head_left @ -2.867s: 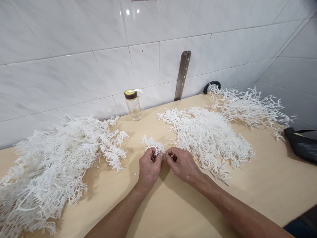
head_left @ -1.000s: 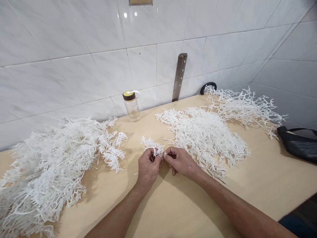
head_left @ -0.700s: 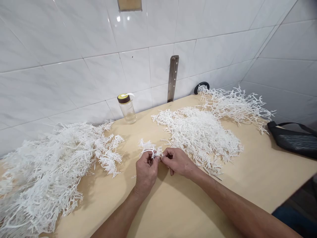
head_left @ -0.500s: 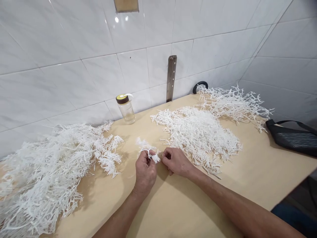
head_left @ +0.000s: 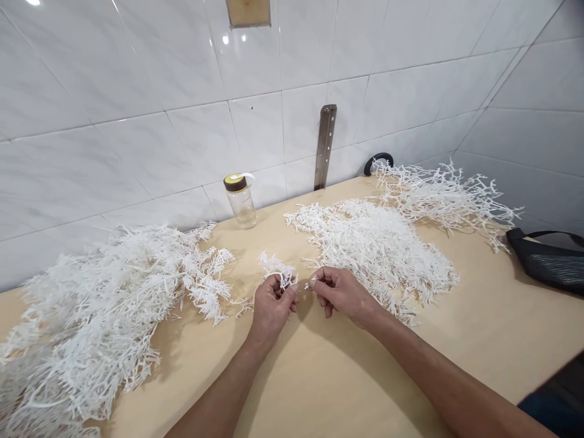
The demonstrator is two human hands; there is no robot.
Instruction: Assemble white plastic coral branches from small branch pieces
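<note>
Tangles of branching white sprigs (head_left: 98,310) heap up at the far left of the tan counter (head_left: 292,383), seen through my head camera. Right of them a clear bottle (head_left: 245,213) with a brown-and-yellow cap stands near the tiled wall (head_left: 191,67). In front of it I have my left hand (head_left: 270,307) with its grip clamped on a small branching white sprig (head_left: 275,265); a few loose twigs (head_left: 244,307) lie just beside its outer side. My right hand (head_left: 344,297), a little apart, has thumb and forefinger pinched together on a tiny white bit (head_left: 310,283). Behind it a perforated metal bracket (head_left: 325,149) leans on the wall. Farther right I see a flat pile of short white strands (head_left: 374,243), a black ring-shaped handle (head_left: 375,163), longer white branches (head_left: 449,198), and a black bag (head_left: 550,263) at the edge.
</note>
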